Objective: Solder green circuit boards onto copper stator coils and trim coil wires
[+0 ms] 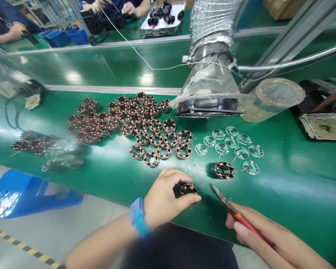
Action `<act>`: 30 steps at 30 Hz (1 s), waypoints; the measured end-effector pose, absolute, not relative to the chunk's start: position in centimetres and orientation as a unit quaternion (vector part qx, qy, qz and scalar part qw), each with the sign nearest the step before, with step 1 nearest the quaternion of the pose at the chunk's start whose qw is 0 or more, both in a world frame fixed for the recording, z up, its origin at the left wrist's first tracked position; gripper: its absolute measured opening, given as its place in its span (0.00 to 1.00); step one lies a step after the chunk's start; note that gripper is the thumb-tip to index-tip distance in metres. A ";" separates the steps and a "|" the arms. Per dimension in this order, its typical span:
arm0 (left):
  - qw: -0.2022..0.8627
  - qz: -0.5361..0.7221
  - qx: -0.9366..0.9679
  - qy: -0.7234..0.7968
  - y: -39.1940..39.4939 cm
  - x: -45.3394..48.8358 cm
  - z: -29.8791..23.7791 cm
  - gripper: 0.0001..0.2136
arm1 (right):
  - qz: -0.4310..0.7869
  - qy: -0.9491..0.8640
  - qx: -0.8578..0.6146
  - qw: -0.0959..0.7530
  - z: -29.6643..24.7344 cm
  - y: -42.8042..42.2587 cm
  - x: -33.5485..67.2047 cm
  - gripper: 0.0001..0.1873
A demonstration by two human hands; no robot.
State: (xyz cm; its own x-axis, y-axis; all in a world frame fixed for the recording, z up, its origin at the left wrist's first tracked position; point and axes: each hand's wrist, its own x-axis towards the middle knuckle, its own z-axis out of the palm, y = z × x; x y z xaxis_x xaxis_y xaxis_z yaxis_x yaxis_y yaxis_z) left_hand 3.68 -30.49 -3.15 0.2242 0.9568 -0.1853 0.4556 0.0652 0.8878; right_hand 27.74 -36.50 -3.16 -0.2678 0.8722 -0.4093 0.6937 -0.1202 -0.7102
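Two grips: left hand [168, 198] pinches a copper-wound stator [189, 189], right hand [257, 235] clenches red-handled wire cutters [237, 216].

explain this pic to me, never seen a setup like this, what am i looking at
This is one view from a camera worn on a person's head, looking down at their bare hands over a green workbench. The left hand, with a blue wristband, holds a copper coil ring. The right hand holds red-handled cutters, their tips close to that ring. More coil rings lie in loose groups on the bench, with green circuit boards to their right. A silver duct ending in a clear funnel stands behind them. Farther off, at another bench, are another person's hands.
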 end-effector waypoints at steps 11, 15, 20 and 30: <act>0.463 0.325 0.635 0.526 -30.4 3.7 -3.7 0.05 | 0.503 -0.645 -0.574 0.036 -2.8 -34.2 25.6 0.29; 0.462 0.332 0.635 0.522 -30.4 3.6 -3.9 0.05 | 0.506 -0.654 -0.562 0.026 -2.8 -34.3 25.7 0.28; 0.464 0.337 0.631 0.522 -30.5 3.6 -4.2 0.05 | 0.494 -0.661 -0.564 0.036 -2.9 -34.6 26.2 0.27; 0.466 0.336 0.624 0.529 -30.5 3.7 -4.0 0.05 | 0.490 -0.666 -0.560 0.037 -2.8 -34.6 26.0 0.27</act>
